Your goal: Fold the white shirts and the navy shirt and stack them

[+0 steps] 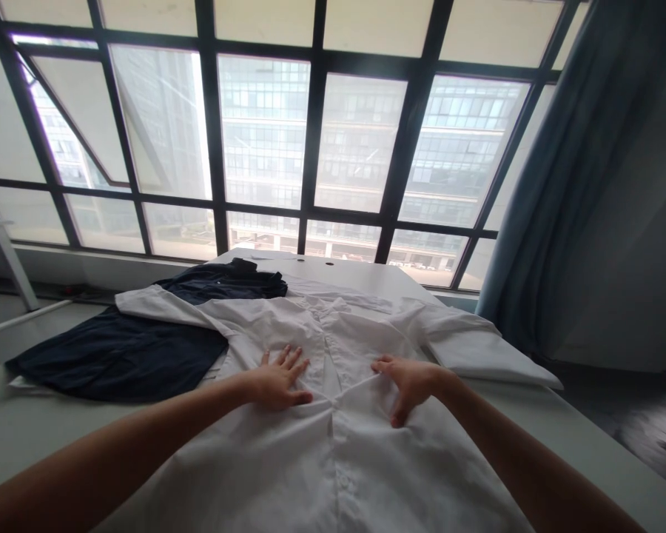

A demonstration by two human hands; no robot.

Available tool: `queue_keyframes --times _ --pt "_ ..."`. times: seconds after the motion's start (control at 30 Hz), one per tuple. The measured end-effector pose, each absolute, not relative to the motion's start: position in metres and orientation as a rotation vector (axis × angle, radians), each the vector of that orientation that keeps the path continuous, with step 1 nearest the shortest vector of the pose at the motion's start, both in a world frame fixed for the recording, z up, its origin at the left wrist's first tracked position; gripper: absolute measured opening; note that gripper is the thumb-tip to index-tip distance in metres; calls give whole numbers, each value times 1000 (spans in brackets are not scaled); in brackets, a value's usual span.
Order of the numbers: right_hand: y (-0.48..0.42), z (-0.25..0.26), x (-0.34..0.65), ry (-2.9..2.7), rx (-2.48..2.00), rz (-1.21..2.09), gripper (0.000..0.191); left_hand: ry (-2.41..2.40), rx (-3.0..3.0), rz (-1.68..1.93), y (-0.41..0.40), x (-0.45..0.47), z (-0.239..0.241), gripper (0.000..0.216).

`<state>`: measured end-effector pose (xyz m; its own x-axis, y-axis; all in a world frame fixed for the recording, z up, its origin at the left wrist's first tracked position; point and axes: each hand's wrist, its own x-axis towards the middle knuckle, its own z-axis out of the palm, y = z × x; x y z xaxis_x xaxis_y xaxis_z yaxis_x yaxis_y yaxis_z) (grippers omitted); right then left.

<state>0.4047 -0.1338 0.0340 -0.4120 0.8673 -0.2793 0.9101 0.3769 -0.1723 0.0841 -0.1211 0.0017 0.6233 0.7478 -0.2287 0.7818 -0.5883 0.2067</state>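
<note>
A white button shirt (333, 444) lies spread front-up on a white table (27, 429), collar toward the window. My left hand (280, 379) rests flat on the shirt's left chest panel, fingers spread. Just right of the button placket, my right hand (408, 383) presses on the cloth with fingers bent downward and apart, thumb pointing left; nothing is held in it. The shirt's right sleeve (477, 348) stretches toward the table's right edge. Its left sleeve (166, 307) lies over a dark garment.
A dark navy shirt (127, 355) lies at the left, partly under the white sleeve. Large dark-framed windows (311, 148) fill the back wall. A blue-grey curtain (582, 185) hangs at the right. The table's right edge drops to a dark floor (644, 422).
</note>
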Motion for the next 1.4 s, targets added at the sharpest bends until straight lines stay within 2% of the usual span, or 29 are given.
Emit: queue_keyframes --times 0.1,0.13,0.17,0.27,0.4,0.57,0.73,0.9,1.07,1.4 --pt "-135 41 386 2611 1604 -348 42 1286 2633 -108 -120 96 11 62" --pt "-134 41 377 2689 1593 -341 29 1291 2674 -41 -118 100 15 50" --pt "-133 41 368 2770 1565 -356 26 1291 2709 38 -117 105 18 42" --pt "-127 37 343 2919 1379 -407 26 1281 2724 184 -113 120 24 25" --pt "-122 36 326 2890 1201 -194 38 1248 2677 108 -106 132 23 14" --pt "-122 46 324 2787 1166 -26 25 1218 2577 12 -86 139 20 3" --pt "-125 53 326 2914 1183 28 17 1222 2312 236 -70 142 21 13" --pt "-123 44 325 3091 1471 3 14 1254 1962 476 -73 145 20 20" --pt "-120 27 319 3270 1798 -291 20 1212 1715 572 -90 149 7 26" --pt "-115 -16 311 3142 2324 -1092 11 1038 1626 668 -93 144 -11 29"
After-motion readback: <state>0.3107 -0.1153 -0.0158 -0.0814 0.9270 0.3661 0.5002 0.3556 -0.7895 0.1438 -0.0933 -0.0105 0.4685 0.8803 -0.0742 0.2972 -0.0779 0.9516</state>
